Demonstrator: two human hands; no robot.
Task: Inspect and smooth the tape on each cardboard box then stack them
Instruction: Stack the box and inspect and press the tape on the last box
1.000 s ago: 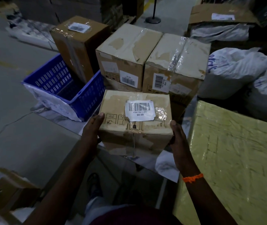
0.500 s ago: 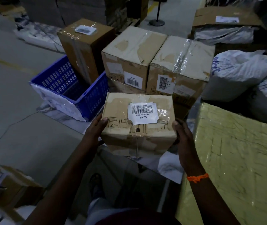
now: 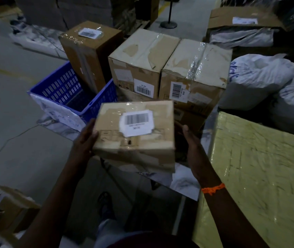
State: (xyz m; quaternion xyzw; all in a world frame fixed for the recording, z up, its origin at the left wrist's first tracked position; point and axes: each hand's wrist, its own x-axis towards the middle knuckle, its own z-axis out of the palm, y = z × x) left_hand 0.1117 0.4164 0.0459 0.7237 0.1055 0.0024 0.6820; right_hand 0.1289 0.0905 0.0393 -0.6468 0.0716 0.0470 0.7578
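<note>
Both hands, left [image 3: 85, 140] and right [image 3: 194, 145], held the box [image 3: 135, 133] in grip; its label [image 3: 136, 123] was too blurred to read.

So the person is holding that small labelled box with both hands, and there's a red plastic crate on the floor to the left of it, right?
Nearly. The crate is blue, not red, as the head view shows. The rest holds: the left hand and right hand grip opposite sides of the small labelled box, and the crate sits on the floor to its left.
</note>
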